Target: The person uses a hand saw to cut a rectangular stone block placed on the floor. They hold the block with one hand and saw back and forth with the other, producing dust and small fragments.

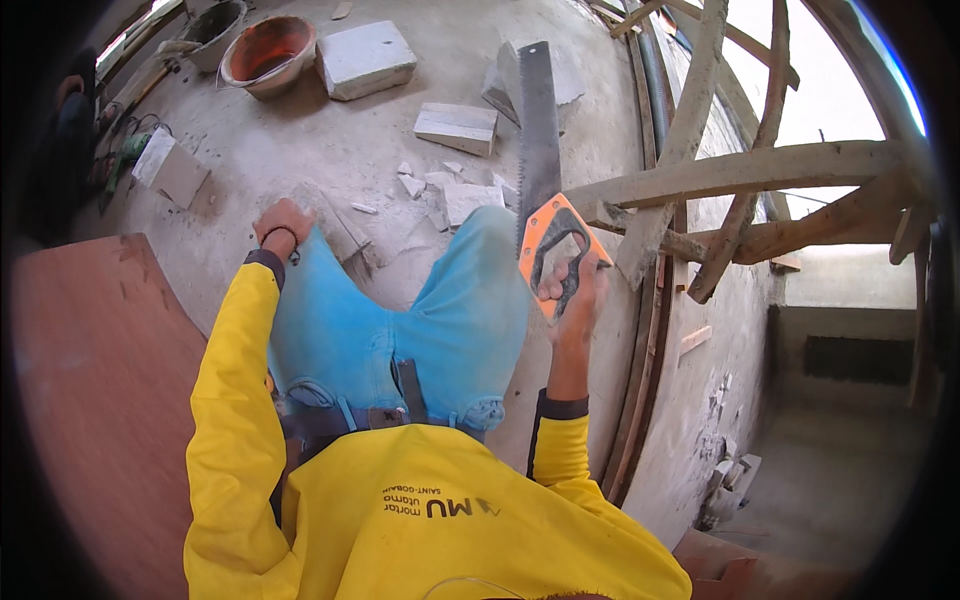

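My right hand is wrapped round the orange and black handle of a handsaw. Its long grey toothed blade points away from me, raised beside my right knee. Beyond my left knee, my left hand has its fingers curled down. Whatever those fingers may hold is hidden. Right beside that hand lies a dusty light-grey block, partly covered by my left leg. Broken pale block pieces lie on the floor ahead of my knees.
Whole blocks and cut ones stand farther off, near an orange-lined bucket. A green power tool is at the left, beyond a reddish board. Rough timber poles cross at the right, past the floor's edge.
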The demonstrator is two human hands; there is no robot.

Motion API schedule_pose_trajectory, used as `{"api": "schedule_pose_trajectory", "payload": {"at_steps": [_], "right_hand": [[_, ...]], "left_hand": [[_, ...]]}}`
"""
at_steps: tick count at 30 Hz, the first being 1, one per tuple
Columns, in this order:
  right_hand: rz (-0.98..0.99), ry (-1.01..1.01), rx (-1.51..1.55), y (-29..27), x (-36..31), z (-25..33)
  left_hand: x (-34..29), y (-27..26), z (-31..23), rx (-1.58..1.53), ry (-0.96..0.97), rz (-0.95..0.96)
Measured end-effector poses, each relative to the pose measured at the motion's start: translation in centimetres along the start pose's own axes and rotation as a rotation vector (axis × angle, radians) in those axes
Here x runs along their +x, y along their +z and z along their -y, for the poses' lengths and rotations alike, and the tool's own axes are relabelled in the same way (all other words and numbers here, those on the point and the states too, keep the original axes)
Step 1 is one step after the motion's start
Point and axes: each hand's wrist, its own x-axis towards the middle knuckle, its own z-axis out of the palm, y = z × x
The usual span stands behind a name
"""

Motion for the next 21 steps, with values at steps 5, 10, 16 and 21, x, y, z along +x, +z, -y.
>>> {"api": "schedule_pose_trajectory", "payload": {"at_steps": [5,10,16,21], "right_hand": [[-0.032,0.0,0.02,-0.4,-1.9,0.0],[-0.024,0.002,-0.008,0.4,0.1,0.1],[-0.007,0.003,-0.006,-0.1,0.5,-0.1],[-0.019,-0.018,0.0,-0.4,-1.5,-0.1]], "left_hand": [[0.0,0.3,0.1,-0.002,0.005,-0.025],[0.3,0.3,0.0,0.011,0.033,-0.026],[-0.4,0.1,0.0,-0.026,0.015,-0.042],[-0.2,0.0,-0.1,0.015,-0.004,-0.016]]}}
